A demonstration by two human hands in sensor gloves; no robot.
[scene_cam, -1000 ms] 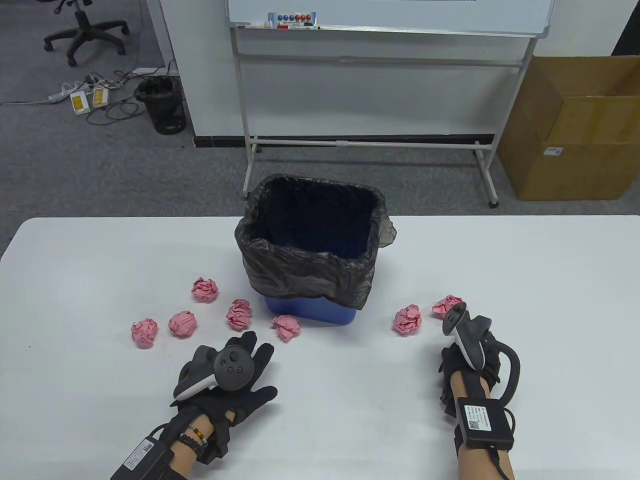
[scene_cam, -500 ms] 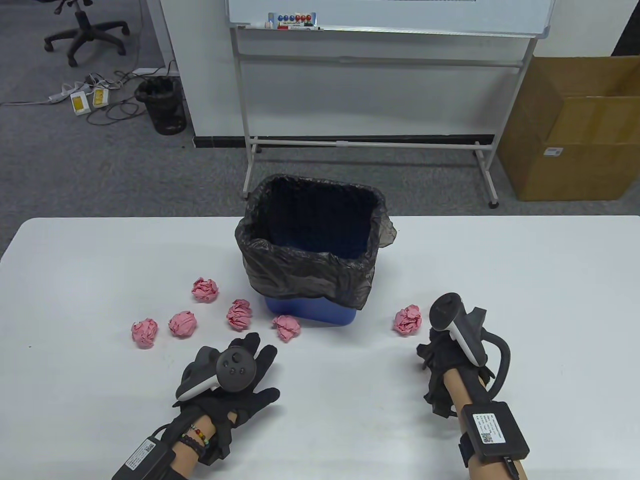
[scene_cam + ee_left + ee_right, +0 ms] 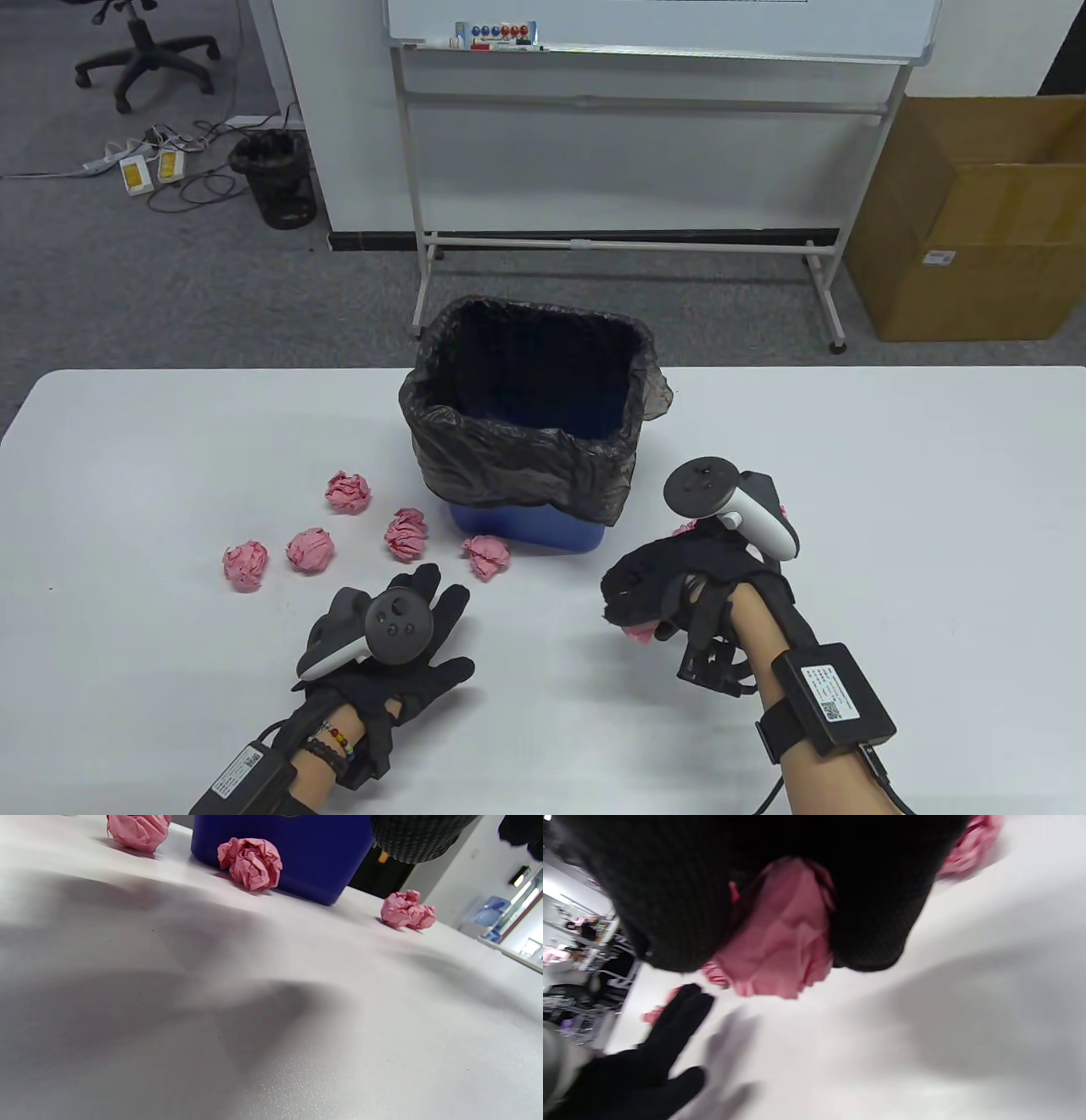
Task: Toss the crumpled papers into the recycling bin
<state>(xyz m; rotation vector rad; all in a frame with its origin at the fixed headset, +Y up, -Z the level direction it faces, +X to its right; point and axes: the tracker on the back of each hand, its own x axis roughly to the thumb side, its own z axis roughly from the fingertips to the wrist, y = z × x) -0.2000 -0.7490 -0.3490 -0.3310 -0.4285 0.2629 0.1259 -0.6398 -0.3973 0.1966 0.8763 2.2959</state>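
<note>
The blue recycling bin (image 3: pixel 526 528), lined with a black bag, stands at the middle of the white table. My right hand (image 3: pixel 645 594) is raised in front of the bin's right corner and grips a pink crumpled paper (image 3: pixel 641 632); the right wrist view shows the paper (image 3: pixel 780 942) between the gloved fingers. My left hand (image 3: pixel 424 624) lies flat and empty on the table. Several pink paper balls lie left of the bin, one (image 3: pixel 487 556) at its front wall and one (image 3: pixel 406 534) beside it. Another ball (image 3: pixel 685 529) is mostly hidden behind my right hand.
The left wrist view shows the bin wall (image 3: pixel 297 857), a ball in front of it (image 3: pixel 250 862) and one to the right (image 3: pixel 407 910). Beyond the table stand a whiteboard frame (image 3: pixel 628 242) and a cardboard box (image 3: pixel 976 221) on the floor.
My right hand closed on the far-right paper ball, lifted it and moved left towards the front of the bin. My left hand has not moved.
</note>
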